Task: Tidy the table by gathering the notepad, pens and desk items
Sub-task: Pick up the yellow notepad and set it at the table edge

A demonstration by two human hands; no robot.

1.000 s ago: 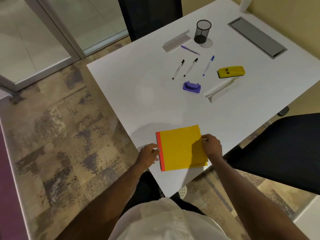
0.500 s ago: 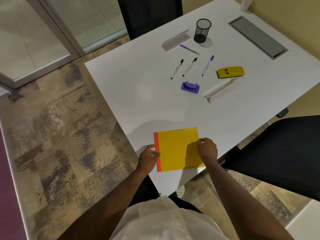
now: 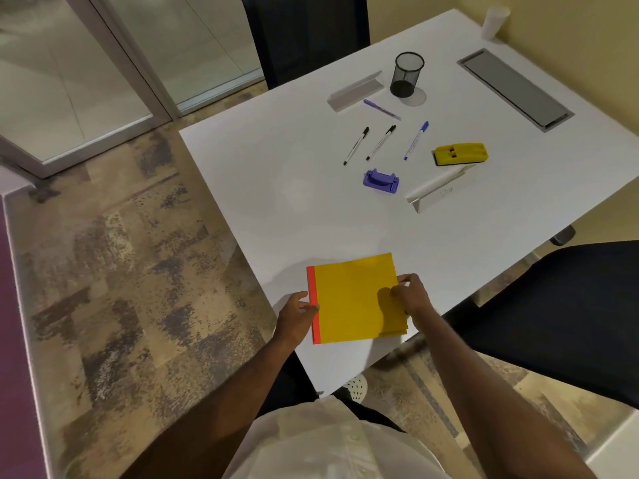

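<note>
Head view: the yellow notepad [image 3: 356, 300] with its red spine lies at the near corner of the white surface [image 3: 276, 188], held from both sides. The left hand [image 3: 296, 314] presses its fingertips against the red spine edge, fingers curled on it. The right hand [image 3: 411, 294] pinches the opposite edge, thumb on top, where the top cover looks a little lifted off the sheets underneath, which peek out at the lower right corner.

Farther up the surface, well apart from the notepad, sits a small purple desk item [image 3: 381, 181], and just beside it to the right a white folded name stand [image 3: 437, 192] lying at an angle. Above that stand is a yellow board eraser [image 3: 460, 154]. Three pens lie roughly side by side: two black-capped pens [image 3: 357, 145] [image 3: 381, 142] and a blue-capped pen [image 3: 416, 140]. A purple pen [image 3: 381, 109] rests beyond them, near a second name stand [image 3: 356, 91] and an upright black mesh pen cup [image 3: 407, 75], which looks empty. A grey cable hatch [image 3: 515, 88] is set into the far right of the surface, and a white paper cup [image 3: 495, 20] stands at the far corner. Dark chairs sit at the far side [image 3: 306, 36] and the right side [image 3: 560, 305].
</note>
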